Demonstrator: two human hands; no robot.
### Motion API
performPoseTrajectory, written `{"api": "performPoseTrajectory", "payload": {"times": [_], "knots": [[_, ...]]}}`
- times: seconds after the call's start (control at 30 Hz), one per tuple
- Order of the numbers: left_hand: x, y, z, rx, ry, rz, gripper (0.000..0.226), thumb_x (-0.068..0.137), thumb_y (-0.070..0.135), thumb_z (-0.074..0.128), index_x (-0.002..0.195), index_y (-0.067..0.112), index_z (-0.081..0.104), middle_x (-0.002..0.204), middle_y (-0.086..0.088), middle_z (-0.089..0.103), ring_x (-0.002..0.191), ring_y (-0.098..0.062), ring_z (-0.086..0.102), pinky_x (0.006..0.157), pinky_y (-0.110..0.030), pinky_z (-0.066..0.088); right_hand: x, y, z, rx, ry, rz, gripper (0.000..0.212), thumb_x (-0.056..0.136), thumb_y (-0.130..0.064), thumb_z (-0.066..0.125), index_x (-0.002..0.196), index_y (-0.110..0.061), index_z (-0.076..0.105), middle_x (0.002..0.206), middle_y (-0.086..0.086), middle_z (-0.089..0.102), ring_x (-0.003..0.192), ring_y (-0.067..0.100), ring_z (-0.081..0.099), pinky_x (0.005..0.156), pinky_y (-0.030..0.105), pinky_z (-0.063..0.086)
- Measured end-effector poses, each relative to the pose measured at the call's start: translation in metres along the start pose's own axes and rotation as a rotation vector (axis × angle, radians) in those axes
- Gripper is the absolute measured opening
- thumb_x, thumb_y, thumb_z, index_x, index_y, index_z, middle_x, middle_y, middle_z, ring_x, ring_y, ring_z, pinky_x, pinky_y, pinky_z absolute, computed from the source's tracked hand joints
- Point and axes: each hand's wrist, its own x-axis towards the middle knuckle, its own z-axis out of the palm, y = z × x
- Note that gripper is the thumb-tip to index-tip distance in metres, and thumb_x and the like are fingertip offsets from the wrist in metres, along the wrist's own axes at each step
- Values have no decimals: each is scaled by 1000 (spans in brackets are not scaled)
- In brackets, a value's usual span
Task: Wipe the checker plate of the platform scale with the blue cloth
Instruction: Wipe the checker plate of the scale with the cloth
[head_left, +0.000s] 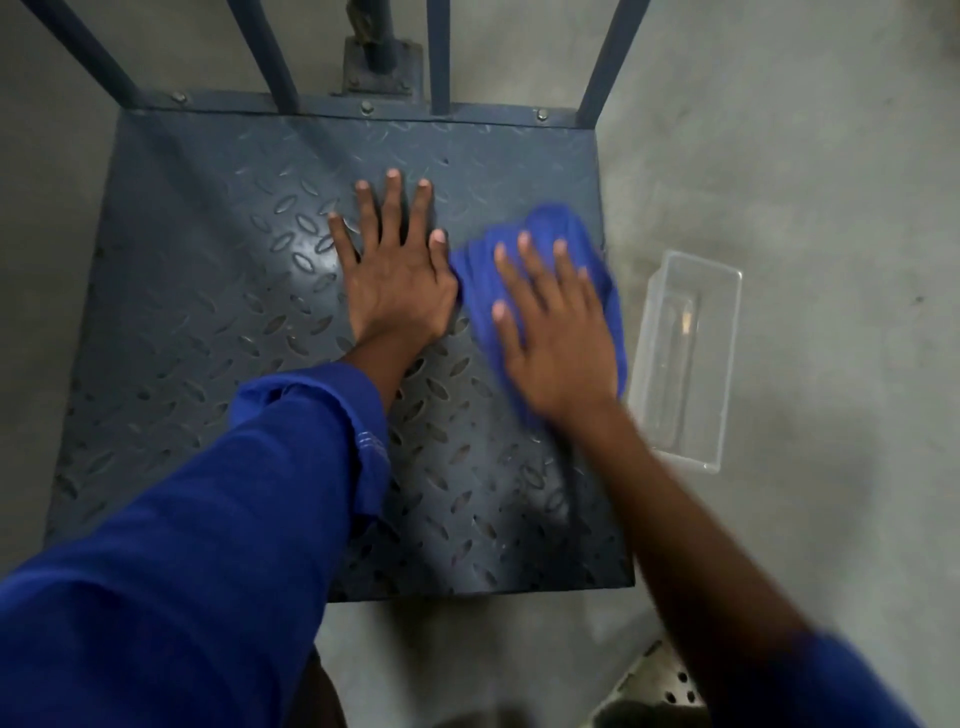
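The dark grey checker plate (208, 322) of the platform scale fills the middle of the view, with a raised diamond pattern. My left hand (395, 270) lies flat on it near the centre, fingers straight and spread. My right hand (556, 332) presses flat on the blue cloth (550, 228), which is bunched on the plate's right side near its edge. The cloth shows beyond my fingertips and along both sides of the hand; its middle is hidden under my palm. The right hand and cloth look motion-blurred.
A clear plastic tub (685, 353) stands on the concrete floor just right of the scale. Dark metal rails (265, 52) and a bolted post base (382, 65) rise at the plate's far edge. A perforated metal piece (654, 686) shows at the bottom right.
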Motion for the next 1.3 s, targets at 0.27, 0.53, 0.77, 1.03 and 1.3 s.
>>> {"api": "performPoseTrajectory", "payload": {"times": [0.27, 0.53, 0.77, 1.03, 1.3], "knots": [[0, 0, 0, 29, 0, 11, 63, 111, 46, 10, 171, 28, 3, 180, -3, -2, 165, -32, -6, 131, -62, -6, 20, 8, 6, -17, 19, 83, 61, 109, -51, 22, 166, -31, 23, 175, -4, 18, 163, 27, 11, 130, 52, 17], [2, -6, -10, 50, -103, 98, 66, 112, 51, 16, 171, 25, -1, 179, -10, -10, 164, -38, -11, 127, -65, -11, -66, -44, 13, 4, 36, 128, 59, 111, -45, 27, 167, -30, 18, 176, -3, 14, 163, 27, 5, 131, 51, 12], [-52, -68, -26, 46, -189, 424, 77, 108, 58, 11, 171, 13, 9, 178, -19, 2, 165, -37, 0, 131, -59, 1, -51, 1, 8, 2, 59, 83, 57, 108, -49, 34, 163, -33, 33, 172, -4, 29, 160, 29, 22, 127, 53, 24], [-112, -75, -13, 57, 0, 403, 73, 111, 49, 32, 170, 9, 17, 178, -12, 11, 166, -26, 7, 133, -53, 11, -144, -68, 11, 56, -7, 94, 57, 111, -45, 33, 166, -32, 24, 175, -5, 16, 163, 26, 6, 130, 52, 16], [-107, -80, -12, -49, 49, 440, 73, 112, 51, 39, 169, 12, 20, 178, -9, 15, 166, -23, 8, 134, -52, 9, -66, -8, 11, 31, 80, 272, 60, 110, -51, 30, 166, -30, 26, 174, -2, 21, 162, 30, 13, 130, 54, 15]]}}
